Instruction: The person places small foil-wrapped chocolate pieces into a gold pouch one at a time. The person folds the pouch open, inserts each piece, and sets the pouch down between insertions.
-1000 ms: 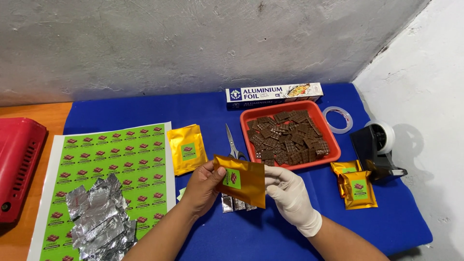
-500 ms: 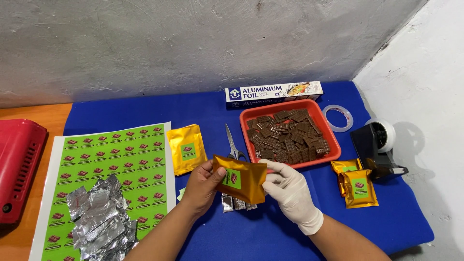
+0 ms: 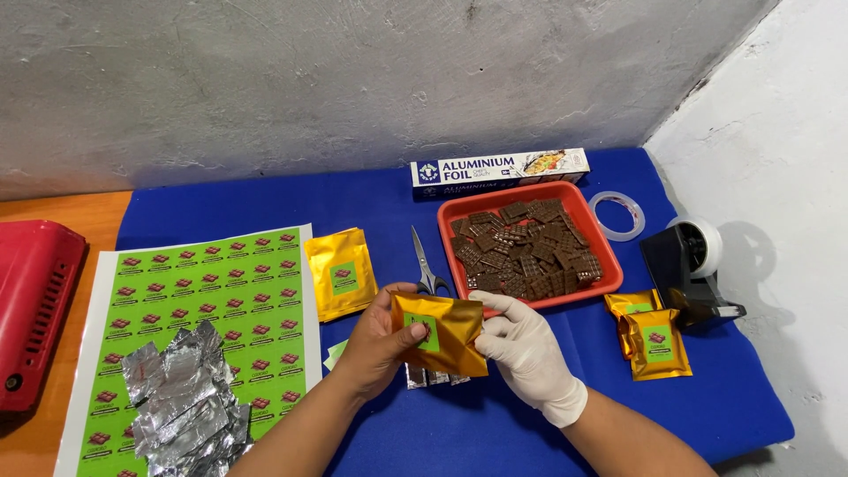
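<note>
Glossy gold foil pouch (image 3: pixel 439 334) now tilted, bare left hand (image 3: pixel 378 340) and gloved right hand (image 3: pixel 523 344) fingers clamped on it.

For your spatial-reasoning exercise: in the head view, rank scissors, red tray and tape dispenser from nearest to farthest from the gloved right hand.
From the right hand:
1. Scissors, just up-left.
2. Red tray, behind; near rim about as close, too close to call.
3. Tape dispenser, far right.

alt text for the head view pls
Two hands, the left hand bare and the right hand gloved, hold a gold pouch over a blue cloth. Behind are a red tray of chocolate pieces and scissors.
</note>
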